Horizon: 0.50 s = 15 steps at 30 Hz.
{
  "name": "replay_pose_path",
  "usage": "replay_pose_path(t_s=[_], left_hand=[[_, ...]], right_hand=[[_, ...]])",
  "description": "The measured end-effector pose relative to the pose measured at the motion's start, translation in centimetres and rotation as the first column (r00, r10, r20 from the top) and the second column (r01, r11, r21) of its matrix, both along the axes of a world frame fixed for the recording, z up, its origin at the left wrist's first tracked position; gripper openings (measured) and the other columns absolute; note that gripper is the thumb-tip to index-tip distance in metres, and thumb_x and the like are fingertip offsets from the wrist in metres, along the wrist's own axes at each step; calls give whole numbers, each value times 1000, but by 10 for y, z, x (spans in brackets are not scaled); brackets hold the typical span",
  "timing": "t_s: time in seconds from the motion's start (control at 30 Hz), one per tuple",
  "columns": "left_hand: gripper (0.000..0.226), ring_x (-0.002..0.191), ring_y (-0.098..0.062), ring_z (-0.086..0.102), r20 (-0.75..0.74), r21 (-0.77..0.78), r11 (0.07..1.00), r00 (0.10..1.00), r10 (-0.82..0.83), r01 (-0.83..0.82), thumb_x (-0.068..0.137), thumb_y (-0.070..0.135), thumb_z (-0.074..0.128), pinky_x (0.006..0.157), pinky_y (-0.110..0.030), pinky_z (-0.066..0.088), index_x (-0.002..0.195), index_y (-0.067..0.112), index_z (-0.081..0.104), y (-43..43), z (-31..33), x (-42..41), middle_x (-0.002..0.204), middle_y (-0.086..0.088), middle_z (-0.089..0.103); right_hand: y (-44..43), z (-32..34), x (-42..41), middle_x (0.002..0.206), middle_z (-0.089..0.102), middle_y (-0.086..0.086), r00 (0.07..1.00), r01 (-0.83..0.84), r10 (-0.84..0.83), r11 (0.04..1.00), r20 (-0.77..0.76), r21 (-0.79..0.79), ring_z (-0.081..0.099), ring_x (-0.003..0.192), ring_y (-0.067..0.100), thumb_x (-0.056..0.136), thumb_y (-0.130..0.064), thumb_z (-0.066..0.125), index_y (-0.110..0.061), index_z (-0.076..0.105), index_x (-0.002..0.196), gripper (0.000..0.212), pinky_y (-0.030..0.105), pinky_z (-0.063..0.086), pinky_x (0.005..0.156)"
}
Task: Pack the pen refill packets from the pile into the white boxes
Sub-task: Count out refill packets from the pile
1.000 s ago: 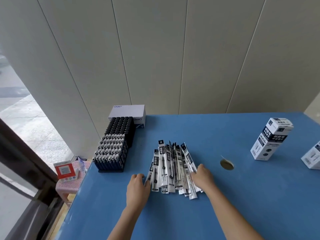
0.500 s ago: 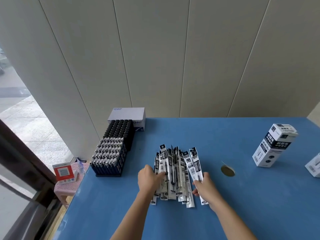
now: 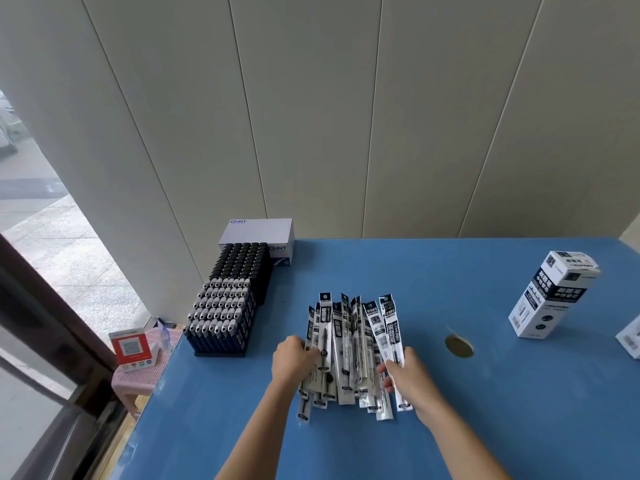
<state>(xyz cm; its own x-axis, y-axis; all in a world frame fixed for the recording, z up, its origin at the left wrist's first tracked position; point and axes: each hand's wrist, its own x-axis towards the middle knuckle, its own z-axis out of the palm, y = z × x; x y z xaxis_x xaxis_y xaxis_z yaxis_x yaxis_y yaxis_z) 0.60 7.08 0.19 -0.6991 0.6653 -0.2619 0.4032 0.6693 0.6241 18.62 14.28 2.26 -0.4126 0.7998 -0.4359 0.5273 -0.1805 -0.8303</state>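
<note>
**A:** Where does everything sit?

**B:** It's all on the blue table (image 3: 467, 427). A white box (image 3: 550, 296) stands upright far out to the right. A second white box (image 3: 631, 336) is cut off by the frame's right edge. I can't tell whether either one is open.

**A:** And the packets?

**B:** The pile of refill packets (image 3: 349, 344) lies flat near the middle, directly ahead of the person. The long axes run away from the body toward the wall and fan out a little at the far end.

**A:** What are the hands doing?

**B:** They bracket the pile. The left hand (image 3: 294, 356) has its fingers curled over the left edge. The right hand (image 3: 410, 375) is curled against the right edge, with the outermost packets lying across its fingers. Both are closed onto the stack and neither is spread flat.

**A:** So which way does the pile have to travel?

**B:** To the right, I think, and slightly away from the body. Both boxes are on that side, well apart from the pile, and the right hand is nearer them. A bunch would probably need turning on end to go into a standing box.

**A:** Is anything in the path?

**B:** Only a small round hole (image 3: 459, 346) in the tabletop, between the pile and the boxes.
</note>
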Motion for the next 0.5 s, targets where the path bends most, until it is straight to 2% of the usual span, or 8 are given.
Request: replay_pose_path(t_s=[0.17, 0.23, 0.33, 0.4, 0.43, 0.5], left_hand=[[45, 51, -14, 19, 150, 66, 994, 986, 75, -85, 81, 12, 58, 51, -27, 14, 56, 16, 20, -9, 1, -14, 55, 1, 22], [38, 53, -15, 23, 219, 71, 991, 971, 97, -115, 82, 11, 57, 52, -27, 18, 60, 14, 26, -13, 0, -18, 58, -1, 27], [8, 58, -12, 31, 320, 76, 992, 945, 67, -96, 88, 10, 51, 54, -25, 27, 86, 8, 44, -22, 1, -18, 76, -6, 44], [8, 64, -11, 36, 367, 77, 994, 929, 48, -82, 92, 8, 43, 56, -24, 32, 99, 7, 43, -29, 2, -18, 87, -7, 47], [4, 66, -12, 36, 388, 87, 992, 920, 46, -86, 92, 7, 40, 58, -25, 32, 94, 10, 41, -32, 2, -18, 85, -5, 44], [10, 68, -15, 35, 442, 113, 987, 895, 56, -118, 91, 5, 38, 60, -27, 31, 84, 13, 38, -38, 0, -21, 79, -4, 38]], right_hand=[[-4, 0, -1, 87, 59, 5, 998, 33, -35, 998, -45, -48, 47, 55, 13, 93, -4, 36, -4, 37, 114, 21, 22, 41, 52], [-6, 1, -2, 88, 59, 6, 998, 35, -38, 998, -59, -56, 47, 53, 13, 93, -4, 37, -6, 37, 111, 18, 21, 40, 51], [-11, 2, -3, 89, 58, 8, 994, 58, -64, 995, -93, -76, 47, 56, 15, 93, -3, 38, -7, 38, 107, 15, 25, 41, 55], [-15, 3, -4, 89, 58, 9, 990, 74, -85, 993, -112, -95, 46, 56, 16, 93, -3, 38, -7, 38, 102, 11, 27, 42, 57], [-16, 3, -4, 88, 59, 9, 988, 82, -95, 991, -124, -106, 45, 55, 15, 93, -2, 38, -6, 39, 101, 10, 26, 41, 55], [-20, 4, -5, 84, 59, 8, 983, 89, -108, 988, -147, -127, 42, 53, 14, 92, -1, 39, -5, 40, 99, 8, 25, 38, 54]])
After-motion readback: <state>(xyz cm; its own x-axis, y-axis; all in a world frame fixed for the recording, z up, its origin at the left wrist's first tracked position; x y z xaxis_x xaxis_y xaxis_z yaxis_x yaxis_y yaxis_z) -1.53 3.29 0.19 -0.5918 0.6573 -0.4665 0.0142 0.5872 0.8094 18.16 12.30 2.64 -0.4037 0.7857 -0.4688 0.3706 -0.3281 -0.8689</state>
